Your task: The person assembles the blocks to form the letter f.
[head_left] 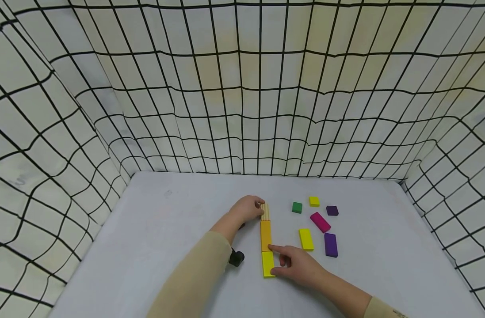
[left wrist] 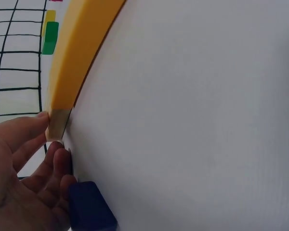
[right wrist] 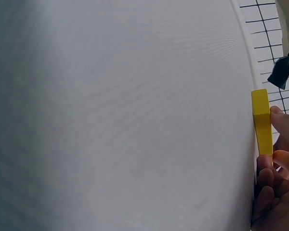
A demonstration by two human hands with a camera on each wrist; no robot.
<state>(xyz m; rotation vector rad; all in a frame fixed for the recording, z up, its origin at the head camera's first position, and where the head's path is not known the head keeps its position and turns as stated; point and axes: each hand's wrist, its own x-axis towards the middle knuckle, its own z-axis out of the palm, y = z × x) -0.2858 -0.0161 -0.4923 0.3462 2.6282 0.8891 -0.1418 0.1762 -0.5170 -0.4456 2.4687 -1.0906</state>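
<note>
A straight row runs away from me on the table: a yellow block nearest, an orange block in the middle, a plain wooden piece with lengthwise lines at the far end. My left hand grips the far end of the wooden piece with curled fingers. A dark blue block lies by its lower fingers in the left wrist view. My right hand rests along the row's right side, its index fingertip at the orange block's edge, its thumb at the yellow block's near corner. Its other fingers are bent.
Right of the row lie loose blocks: green, small yellow, small dark purple, magenta, long yellow and long purple. White walls with black netting enclose the white table behind and at both sides.
</note>
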